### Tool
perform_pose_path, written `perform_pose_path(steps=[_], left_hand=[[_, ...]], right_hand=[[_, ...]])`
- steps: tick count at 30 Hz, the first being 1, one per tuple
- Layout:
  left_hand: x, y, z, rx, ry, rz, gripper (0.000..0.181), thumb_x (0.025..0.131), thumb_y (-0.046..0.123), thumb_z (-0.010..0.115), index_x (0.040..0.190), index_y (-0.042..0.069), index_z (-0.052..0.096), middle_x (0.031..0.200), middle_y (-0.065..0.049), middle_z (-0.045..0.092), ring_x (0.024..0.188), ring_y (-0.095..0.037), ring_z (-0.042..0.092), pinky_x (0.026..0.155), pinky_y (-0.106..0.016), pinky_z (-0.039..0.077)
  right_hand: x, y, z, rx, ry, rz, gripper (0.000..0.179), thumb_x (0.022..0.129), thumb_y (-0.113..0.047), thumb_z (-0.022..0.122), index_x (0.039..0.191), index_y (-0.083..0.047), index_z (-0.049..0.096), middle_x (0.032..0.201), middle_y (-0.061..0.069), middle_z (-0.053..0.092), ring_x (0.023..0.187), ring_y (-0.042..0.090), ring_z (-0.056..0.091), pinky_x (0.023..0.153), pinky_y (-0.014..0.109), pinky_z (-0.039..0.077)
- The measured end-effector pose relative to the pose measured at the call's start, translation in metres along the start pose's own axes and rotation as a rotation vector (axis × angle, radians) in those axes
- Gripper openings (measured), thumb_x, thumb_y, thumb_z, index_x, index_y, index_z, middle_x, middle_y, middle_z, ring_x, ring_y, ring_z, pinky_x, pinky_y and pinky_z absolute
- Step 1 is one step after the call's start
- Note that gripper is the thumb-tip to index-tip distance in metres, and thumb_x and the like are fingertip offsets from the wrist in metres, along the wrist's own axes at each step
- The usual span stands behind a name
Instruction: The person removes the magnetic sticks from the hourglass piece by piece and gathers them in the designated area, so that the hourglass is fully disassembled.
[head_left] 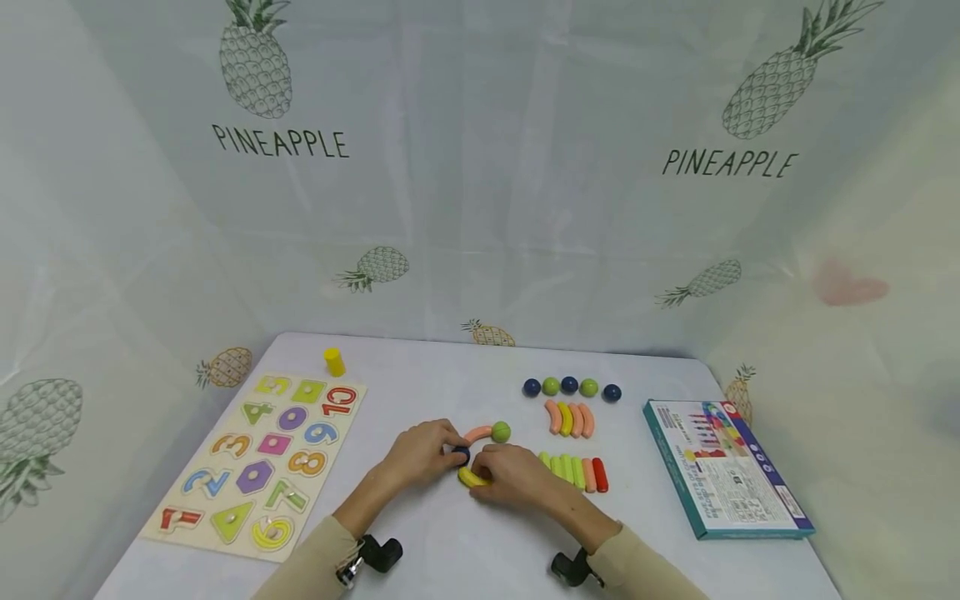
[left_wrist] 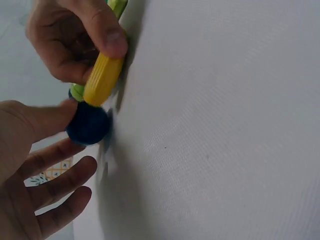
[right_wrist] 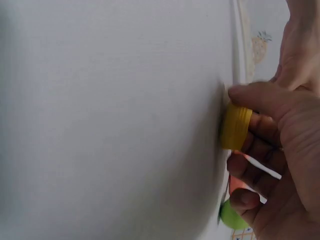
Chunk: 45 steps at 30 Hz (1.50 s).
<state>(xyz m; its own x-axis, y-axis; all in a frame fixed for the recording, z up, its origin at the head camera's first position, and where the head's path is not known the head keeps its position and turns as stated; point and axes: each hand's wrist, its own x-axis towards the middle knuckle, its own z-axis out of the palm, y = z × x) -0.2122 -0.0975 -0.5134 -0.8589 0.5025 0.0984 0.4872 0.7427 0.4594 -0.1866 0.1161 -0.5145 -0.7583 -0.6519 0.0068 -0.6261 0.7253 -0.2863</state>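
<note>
My left hand (head_left: 423, 450) pinches a dark blue ball (left_wrist: 88, 125) between thumb and forefinger, its other fingers spread. Close beside it, my right hand (head_left: 513, 475) holds a yellow curved piece (left_wrist: 104, 82) between thumb and fingers. One end of that ridged piece meets or nearly meets the blue ball; the exact contact cannot be told. Just beyond the hands, a pink curved piece (head_left: 478, 433) lies with its right end against a green ball (head_left: 501, 432). In the right wrist view the fingers partly cover the yellow piece.
Right of the hands lie straight green, pink and red sticks (head_left: 577, 472), curved pieces (head_left: 577, 419) and a row of blue and green balls (head_left: 569, 385). A box (head_left: 727, 471) lies at the far right. A number puzzle board (head_left: 258, 467) and a yellow cylinder (head_left: 334, 362) occupy the left.
</note>
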Motion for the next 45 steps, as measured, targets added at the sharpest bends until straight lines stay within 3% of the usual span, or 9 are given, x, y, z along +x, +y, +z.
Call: perform_pose_path(steps=[10,14,19,26,32,36,45], left_hand=[[0.002,0.002,0.000,0.022,0.027,-0.031,0.023,0.092,0.029,0.075,0.113,0.021,0.079,0.104,0.008,0.071,0.090,-0.012,0.065,0.068,-0.029,0.050],[0.002,0.001,-0.001,0.022,0.020,-0.038,0.025,0.091,0.030,0.076,0.114,0.023,0.079,0.107,0.007,0.071,0.088,-0.012,0.064,0.065,-0.029,0.048],[0.001,-0.001,-0.001,0.011,0.021,-0.055,0.025,0.091,0.033,0.076,0.114,0.024,0.079,0.108,0.007,0.071,0.090,-0.011,0.065,0.067,-0.029,0.050],[-0.003,-0.001,-0.004,-0.014,0.030,-0.069,0.027,0.090,0.032,0.077,0.115,0.022,0.078,0.108,0.004,0.071,0.082,-0.006,0.061,0.066,-0.027,0.048],[-0.005,-0.002,-0.004,-0.023,0.032,-0.074,0.025,0.090,0.033,0.077,0.113,0.022,0.079,0.110,0.004,0.071,0.079,-0.004,0.059,0.063,-0.024,0.046],[-0.006,-0.001,-0.004,-0.016,0.020,-0.079,0.025,0.090,0.033,0.077,0.113,0.023,0.079,0.110,0.005,0.071,0.085,-0.008,0.062,0.066,-0.027,0.048],[-0.009,0.004,-0.001,-0.039,-0.011,-0.070,0.026,0.090,0.033,0.076,0.114,0.023,0.079,0.108,0.006,0.072,0.086,-0.009,0.062,0.068,-0.029,0.049]], right_hand=[[-0.005,-0.005,-0.004,0.111,-0.018,-0.056,0.018,0.089,-0.036,0.075,0.103,-0.023,0.073,0.089,-0.019,0.057,0.077,-0.002,0.050,0.070,0.017,0.046],[-0.011,0.004,-0.015,0.217,0.018,-0.028,0.015,0.090,-0.032,0.074,0.103,-0.025,0.073,0.088,-0.019,0.059,0.077,-0.001,0.052,0.068,0.018,0.047],[-0.025,0.026,-0.036,0.361,0.119,0.030,0.015,0.092,-0.030,0.074,0.105,-0.024,0.071,0.086,-0.016,0.061,0.077,0.004,0.056,0.064,0.020,0.048],[-0.050,0.072,-0.061,0.471,0.328,0.226,0.041,0.093,-0.019,0.072,0.132,-0.019,0.061,0.093,-0.006,0.066,0.081,0.012,0.060,0.069,0.025,0.053],[-0.067,0.114,-0.068,0.425,0.420,0.395,0.043,0.096,-0.014,0.064,0.137,-0.019,0.054,0.093,0.003,0.067,0.078,0.019,0.059,0.063,0.029,0.050],[-0.076,0.136,-0.070,0.417,0.414,0.486,0.041,0.098,-0.015,0.061,0.138,-0.015,0.052,0.098,0.010,0.068,0.077,0.021,0.058,0.064,0.032,0.047],[-0.083,0.164,-0.064,0.482,0.264,0.648,0.041,0.099,-0.015,0.058,0.138,-0.006,0.051,0.109,0.017,0.064,0.078,0.024,0.059,0.064,0.032,0.050]])
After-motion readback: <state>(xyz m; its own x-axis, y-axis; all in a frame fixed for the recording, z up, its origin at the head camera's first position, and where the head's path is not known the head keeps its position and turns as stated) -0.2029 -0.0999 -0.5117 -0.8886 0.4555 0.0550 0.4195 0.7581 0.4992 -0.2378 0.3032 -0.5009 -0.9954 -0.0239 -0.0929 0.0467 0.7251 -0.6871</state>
